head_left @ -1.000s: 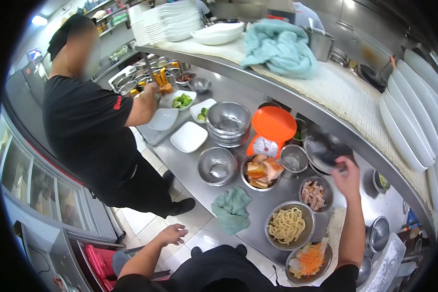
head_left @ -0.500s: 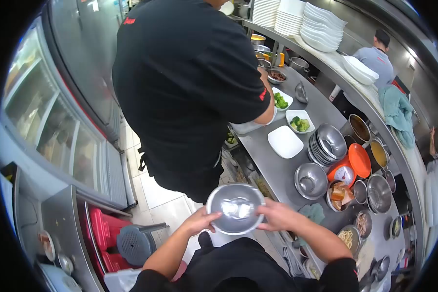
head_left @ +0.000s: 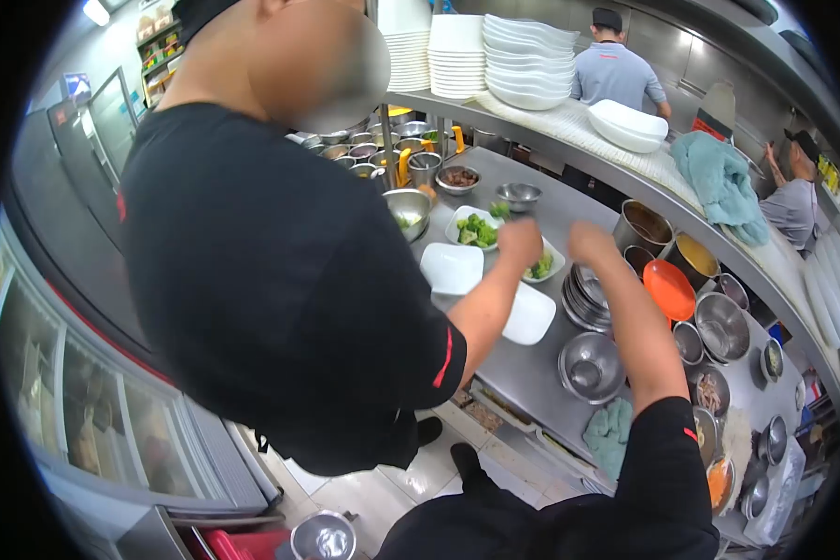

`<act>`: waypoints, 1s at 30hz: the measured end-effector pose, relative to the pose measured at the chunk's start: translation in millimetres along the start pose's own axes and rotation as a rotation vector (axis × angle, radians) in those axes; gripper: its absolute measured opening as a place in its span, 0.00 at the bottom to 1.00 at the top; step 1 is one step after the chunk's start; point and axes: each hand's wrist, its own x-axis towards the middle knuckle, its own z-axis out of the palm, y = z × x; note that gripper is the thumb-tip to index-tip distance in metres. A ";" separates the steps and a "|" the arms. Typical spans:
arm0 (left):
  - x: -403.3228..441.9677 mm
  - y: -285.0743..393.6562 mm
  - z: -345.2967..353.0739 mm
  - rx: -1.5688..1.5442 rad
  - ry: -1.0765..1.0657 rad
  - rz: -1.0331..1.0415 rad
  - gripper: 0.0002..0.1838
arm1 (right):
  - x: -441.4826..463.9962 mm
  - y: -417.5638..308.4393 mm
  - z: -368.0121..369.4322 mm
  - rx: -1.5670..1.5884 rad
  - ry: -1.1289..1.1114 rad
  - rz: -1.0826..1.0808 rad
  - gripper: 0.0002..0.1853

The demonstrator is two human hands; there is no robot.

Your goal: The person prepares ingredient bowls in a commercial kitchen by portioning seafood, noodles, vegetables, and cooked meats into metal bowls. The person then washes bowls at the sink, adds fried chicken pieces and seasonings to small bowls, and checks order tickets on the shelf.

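Note:
My right hand (head_left: 593, 245) is stretched out over the steel counter, by a stack of metal bowls (head_left: 585, 303) and a white dish of broccoli (head_left: 556, 264). Its fingers look curled, and what they hold, if anything, is hidden. A co-worker's hand (head_left: 521, 245) hangs just left of mine, above the same dish. My left hand is out of sight. At the bottom edge lies a metal bowl (head_left: 322, 539), partly cut off; no hand shows on it. Another metal bowl (head_left: 591, 368) rests on the counter below my forearm.
The co-worker in black (head_left: 252, 252) stands close at my left. Beside the dishes are white plates (head_left: 530, 315), an orange disc (head_left: 669, 289), pots (head_left: 644, 227) and a green cloth (head_left: 609, 439). A shelf with stacked white dishes (head_left: 530, 61) runs behind the counter.
Both my hands held a metal bowl before me; now my right hand reaches over the counter and my left is gone from view. The view has turned, and the co-worker's hand has come into sight.

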 end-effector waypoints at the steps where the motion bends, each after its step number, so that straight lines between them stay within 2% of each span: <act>1: -3.1 7.3 3.9 -0.006 0.026 -0.004 0.18 | 36.2 14.6 7.6 -0.028 0.016 0.000 0.14; 4: -14.7 35.1 22.4 -0.023 0.089 -0.002 0.18 | 95.7 10.5 -11.6 0.152 0.012 0.299 0.17; 7: -28.7 63.1 39.3 -0.031 0.148 0.012 0.18 | 180.8 25.6 40.9 0.319 0.017 0.205 0.18; 10: -40.0 83.5 47.0 -0.033 0.198 0.016 0.18 | 233.2 20.1 89.2 0.266 -0.127 0.075 0.27; 12: -48.5 88.1 44.9 -0.039 0.228 0.016 0.18 | 251.1 11.0 114.0 0.242 -0.207 0.092 0.37; 13: -53.8 87.2 43.5 -0.042 0.244 0.013 0.19 | 277.8 19.0 150.9 0.271 -0.236 0.093 0.45; 14: -59.5 81.6 41.3 -0.050 0.259 0.004 0.19 | 278.6 8.2 154.5 0.269 -0.253 0.160 0.39; 15: -65.7 76.6 40.9 -0.051 0.268 -0.005 0.19 | 324.2 20.4 201.4 0.129 -0.419 0.124 0.42; 18: -76.1 58.7 38.2 -0.065 0.290 -0.035 0.19 | 305.0 10.8 200.7 0.148 -0.207 0.102 0.34; 19: -79.4 52.9 37.3 -0.067 0.295 -0.043 0.19 | 308.0 5.9 197.8 0.148 -0.135 0.182 0.33; 22: -79.5 34.7 31.0 -0.069 0.303 -0.060 0.19 | 288.5 -9.9 137.2 0.443 -0.025 0.257 0.37; 25: -65.2 20.9 21.0 -0.063 0.284 -0.063 0.19 | 254.5 -15.7 88.9 0.237 0.143 0.084 0.36; 28: -31.4 24.2 17.0 -0.073 0.248 -0.028 0.19 | 184.0 -30.1 31.4 0.090 0.300 0.045 0.34; 30: -6.5 31.7 15.1 -0.060 0.250 0.008 0.22 | 132.6 -36.1 -6.3 0.144 0.170 0.009 0.33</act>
